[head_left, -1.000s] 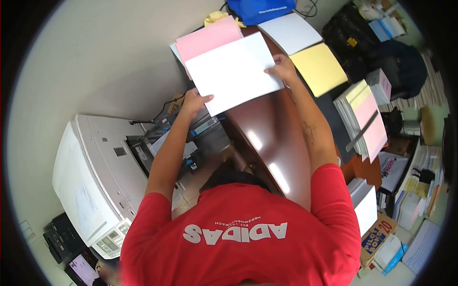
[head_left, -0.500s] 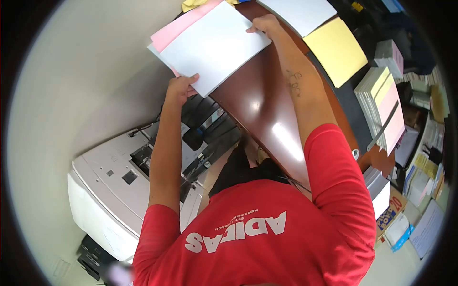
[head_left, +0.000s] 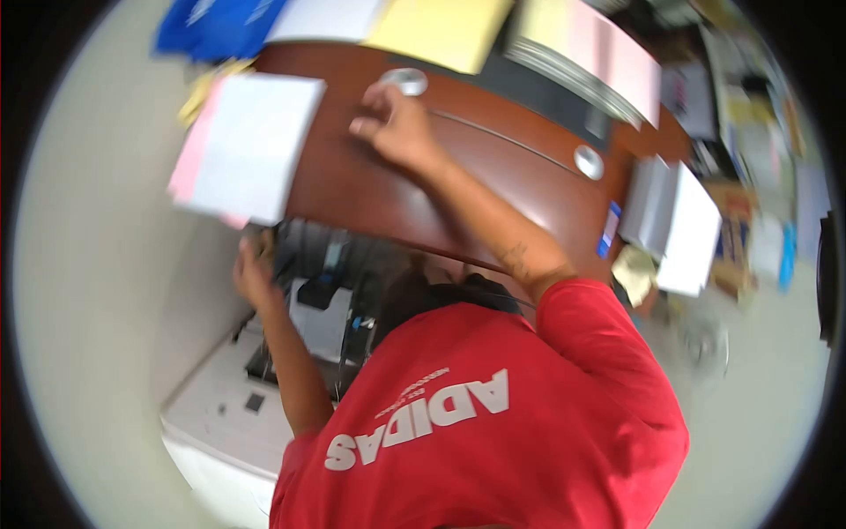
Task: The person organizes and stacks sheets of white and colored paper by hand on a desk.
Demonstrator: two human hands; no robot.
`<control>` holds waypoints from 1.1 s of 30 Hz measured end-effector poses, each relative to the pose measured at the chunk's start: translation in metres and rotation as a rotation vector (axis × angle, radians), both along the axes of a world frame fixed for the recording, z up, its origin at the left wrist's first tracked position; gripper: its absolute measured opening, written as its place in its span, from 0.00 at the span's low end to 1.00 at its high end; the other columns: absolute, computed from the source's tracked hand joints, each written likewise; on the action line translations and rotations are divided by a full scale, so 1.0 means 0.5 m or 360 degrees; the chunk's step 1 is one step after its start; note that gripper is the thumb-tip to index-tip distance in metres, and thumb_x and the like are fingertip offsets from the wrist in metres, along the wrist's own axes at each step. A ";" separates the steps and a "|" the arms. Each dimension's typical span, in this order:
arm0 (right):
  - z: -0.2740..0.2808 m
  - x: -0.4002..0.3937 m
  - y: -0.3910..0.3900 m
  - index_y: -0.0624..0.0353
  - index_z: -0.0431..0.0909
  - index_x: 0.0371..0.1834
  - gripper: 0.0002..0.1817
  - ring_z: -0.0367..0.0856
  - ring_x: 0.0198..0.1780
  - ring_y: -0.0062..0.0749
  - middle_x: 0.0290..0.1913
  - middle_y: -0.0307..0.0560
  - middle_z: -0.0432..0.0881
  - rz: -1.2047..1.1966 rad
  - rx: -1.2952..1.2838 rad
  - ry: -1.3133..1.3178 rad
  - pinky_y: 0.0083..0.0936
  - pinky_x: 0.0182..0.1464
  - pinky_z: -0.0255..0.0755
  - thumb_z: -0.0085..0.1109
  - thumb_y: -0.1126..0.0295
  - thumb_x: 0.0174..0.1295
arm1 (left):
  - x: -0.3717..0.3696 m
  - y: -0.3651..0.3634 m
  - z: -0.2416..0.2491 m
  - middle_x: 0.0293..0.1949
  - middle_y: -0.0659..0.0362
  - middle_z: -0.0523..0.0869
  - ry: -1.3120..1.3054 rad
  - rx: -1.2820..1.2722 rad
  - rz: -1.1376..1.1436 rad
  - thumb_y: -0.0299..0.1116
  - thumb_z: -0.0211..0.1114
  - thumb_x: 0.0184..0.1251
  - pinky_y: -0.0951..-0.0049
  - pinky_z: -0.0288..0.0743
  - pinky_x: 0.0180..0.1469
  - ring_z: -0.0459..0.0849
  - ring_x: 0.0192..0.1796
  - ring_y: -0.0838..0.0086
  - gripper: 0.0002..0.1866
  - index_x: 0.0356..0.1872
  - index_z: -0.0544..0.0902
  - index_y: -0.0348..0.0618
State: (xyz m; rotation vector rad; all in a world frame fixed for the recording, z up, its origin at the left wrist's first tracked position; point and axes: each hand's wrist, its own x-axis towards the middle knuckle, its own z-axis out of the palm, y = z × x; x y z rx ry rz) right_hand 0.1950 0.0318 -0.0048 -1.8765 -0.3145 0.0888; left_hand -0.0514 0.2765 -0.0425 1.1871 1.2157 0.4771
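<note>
A stack of white and pink paper [head_left: 251, 145] lies on the left end of the brown desk [head_left: 344, 189], by the wall. My left hand [head_left: 254, 269] is just below the stack's near edge, off the desk; it is blurred and its fingers are hard to make out. Over the desk, right of the stack, my right hand [head_left: 394, 123] has its fingers curled but apart, with nothing in them. A round silver desk fitting [head_left: 405, 82] shows just beyond its fingertips.
Along the desk's far side are a blue bag [head_left: 216, 26], yellow paper [head_left: 438, 31] and a thick bundle of papers [head_left: 586, 53]. A white machine [head_left: 220, 414] stands at lower left. A grey and white stack [head_left: 671, 220] sits at right.
Both hands have come away from the paper stack, which now rests on the desk. My right hand is back over the desk, my left hand lower. The view has shifted to the right.
</note>
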 end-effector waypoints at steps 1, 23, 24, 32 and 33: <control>0.011 -0.046 -0.081 0.62 0.77 0.45 0.23 0.83 0.48 0.45 0.42 0.52 0.84 -0.0076 -0.0011 0.0088 0.36 0.53 0.77 0.76 0.65 0.49 | -0.010 -0.037 -0.001 0.32 0.62 0.80 0.0034 0.0125 0.0038 0.47 0.69 0.68 0.80 0.66 0.30 0.73 0.29 0.82 0.22 0.46 0.80 0.36; 0.144 -0.454 -1.599 0.71 0.76 0.52 0.29 0.81 0.47 0.32 0.46 0.52 0.82 -0.2138 0.0033 -0.0079 0.25 0.49 0.75 0.76 0.65 0.51 | 0.166 -1.136 0.171 0.50 0.60 0.84 -0.0005 -0.0133 -0.2176 0.44 0.70 0.67 0.75 0.76 0.45 0.82 0.45 0.77 0.22 0.55 0.79 0.44; 0.138 -0.446 -1.635 0.70 0.76 0.53 0.30 0.81 0.48 0.34 0.46 0.52 0.82 -0.2061 -0.0010 0.0162 0.27 0.49 0.75 0.76 0.62 0.52 | 0.180 -1.174 0.177 0.50 0.60 0.84 -0.0008 -0.0119 -0.2175 0.44 0.70 0.67 0.75 0.76 0.45 0.82 0.45 0.77 0.22 0.55 0.79 0.44; 0.153 -0.449 -1.674 0.63 0.76 0.57 0.26 0.83 0.50 0.37 0.48 0.53 0.82 -0.1248 0.0815 0.1001 0.33 0.46 0.84 0.66 0.54 0.65 | 0.249 -1.374 0.239 0.71 0.40 0.61 -0.0026 -0.0743 -0.2238 0.54 0.62 0.71 0.53 0.74 0.63 0.71 0.68 0.50 0.41 0.74 0.59 0.36; 0.157 -0.448 -1.667 0.64 0.75 0.57 0.26 0.83 0.51 0.38 0.48 0.54 0.82 -0.1185 0.0999 0.0962 0.34 0.46 0.84 0.65 0.55 0.65 | 0.248 -1.384 0.247 0.71 0.40 0.61 -0.0027 -0.0731 -0.2205 0.54 0.62 0.71 0.53 0.74 0.63 0.71 0.68 0.50 0.41 0.74 0.59 0.36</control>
